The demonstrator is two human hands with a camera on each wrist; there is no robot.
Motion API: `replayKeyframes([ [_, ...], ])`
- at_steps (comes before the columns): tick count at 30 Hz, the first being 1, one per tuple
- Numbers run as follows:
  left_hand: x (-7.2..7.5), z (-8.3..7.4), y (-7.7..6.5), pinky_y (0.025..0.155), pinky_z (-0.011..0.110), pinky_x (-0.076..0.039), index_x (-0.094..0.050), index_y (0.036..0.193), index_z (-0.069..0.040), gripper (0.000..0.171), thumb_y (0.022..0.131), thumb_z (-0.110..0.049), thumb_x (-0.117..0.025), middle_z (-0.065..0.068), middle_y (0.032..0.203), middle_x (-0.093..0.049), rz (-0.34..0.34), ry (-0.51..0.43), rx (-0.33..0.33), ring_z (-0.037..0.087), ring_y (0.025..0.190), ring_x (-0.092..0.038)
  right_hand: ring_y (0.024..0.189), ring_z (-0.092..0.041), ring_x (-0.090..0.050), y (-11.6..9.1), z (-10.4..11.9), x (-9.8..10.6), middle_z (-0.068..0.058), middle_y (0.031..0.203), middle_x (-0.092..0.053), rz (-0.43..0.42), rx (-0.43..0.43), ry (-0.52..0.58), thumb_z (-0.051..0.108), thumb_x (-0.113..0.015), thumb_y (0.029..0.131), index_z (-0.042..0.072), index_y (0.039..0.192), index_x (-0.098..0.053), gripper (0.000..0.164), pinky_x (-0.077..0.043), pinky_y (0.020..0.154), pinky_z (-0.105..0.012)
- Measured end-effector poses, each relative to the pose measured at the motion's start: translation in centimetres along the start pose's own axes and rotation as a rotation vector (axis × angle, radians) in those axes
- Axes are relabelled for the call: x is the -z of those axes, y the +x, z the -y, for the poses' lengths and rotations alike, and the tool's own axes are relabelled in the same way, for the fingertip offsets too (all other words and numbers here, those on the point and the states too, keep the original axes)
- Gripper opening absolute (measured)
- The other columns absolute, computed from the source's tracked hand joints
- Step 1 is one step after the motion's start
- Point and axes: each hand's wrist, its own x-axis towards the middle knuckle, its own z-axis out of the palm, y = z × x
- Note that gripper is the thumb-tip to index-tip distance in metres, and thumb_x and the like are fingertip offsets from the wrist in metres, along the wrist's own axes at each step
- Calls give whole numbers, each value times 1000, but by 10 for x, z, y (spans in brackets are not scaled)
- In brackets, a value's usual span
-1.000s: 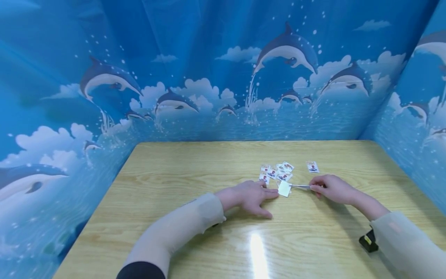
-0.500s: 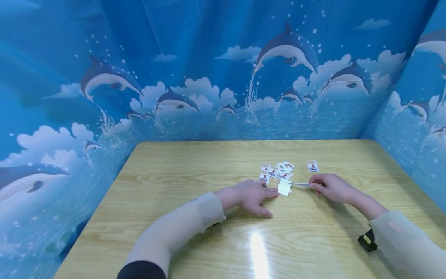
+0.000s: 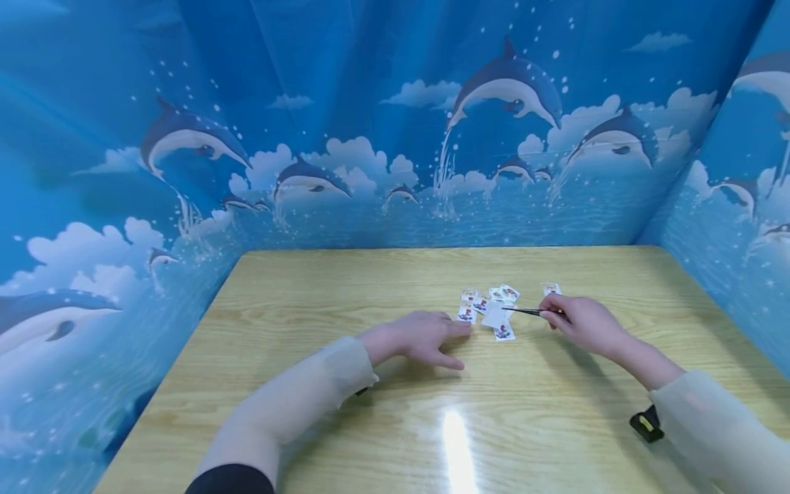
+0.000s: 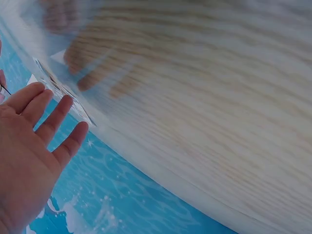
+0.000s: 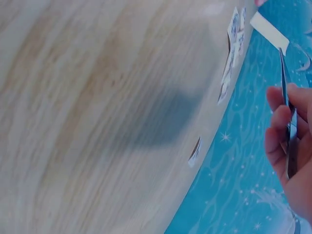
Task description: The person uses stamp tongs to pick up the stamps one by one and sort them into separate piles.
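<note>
As the left hand [image 3: 426,336] is hovering unclenched beside the pile [image 3: 481,303], the right hand [image 3: 580,321] is gripping tweezers [image 3: 524,311] edge-pinching likely flimsy paper [image 3: 494,315].

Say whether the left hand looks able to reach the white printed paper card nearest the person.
Probably yes: the left hand is empty, and bare wood-grain table separates it from the card. The blank white paper piece in dark metal tweezers overlaps only the card's far part in the head view.

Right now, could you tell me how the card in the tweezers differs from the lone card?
The held card shows a plain pale face, the lone card a printed one. The tweezers raise the held card; the lone card lies on the table. Both look rectangular.
</note>
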Motion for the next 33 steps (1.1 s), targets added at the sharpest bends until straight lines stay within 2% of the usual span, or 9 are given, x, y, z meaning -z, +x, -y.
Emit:
replayKeyframes([
  [5,2,5,-5,113,40,-25,-27,155,-20,77,94,-64,-45,-3,160,-19,-44,-24,2,27,140,-31,53,-3,-40,3,3,-6,9,67,-54,-39,38,-48,10,-64,94,7,96,-64,3,-35,49,-27],
  [9,7,4,-6,114,39,-22,-27,154,-21,75,94,-62,-45,-2,161,-16,-81,-40,-16,28,141,-29,52,-2,-40,2,5,-7,8,66,-54,-48,47,-44,11,-64,94,7,95,-64,5,-35,49,-27],
  [14,10,2,-4,114,38,-21,-28,154,-20,75,94,-63,-44,-3,160,-18,-85,-47,-27,27,141,-30,55,-1,-43,1,9,-10,9,67,-55,-46,77,-43,10,-64,94,6,94,-64,4,-38,51,-28],
  [18,10,2,-3,113,39,-26,-31,153,-18,73,95,-59,-48,-3,158,-26,-110,-54,7,25,139,-34,57,-1,-45,0,12,-12,10,69,-57,-56,92,-64,6,-66,92,9,94,-64,4,-40,52,-29],
  [26,11,4,6,102,38,-43,-51,142,-16,50,99,-42,-54,0,139,-54,-296,-71,68,21,124,-53,59,-2,-50,-2,13,-14,10,74,-61,-81,121,-82,4,-68,90,9,94,-66,6,-43,52,-29],
  [33,11,3,16,91,32,-50,-59,135,-20,42,98,-41,-56,-3,129,-62,-283,-48,114,16,115,-58,64,-6,-58,-2,14,-19,7,79,-66,-99,160,-85,5,-70,88,11,94,-66,9,-49,56,-31],
])
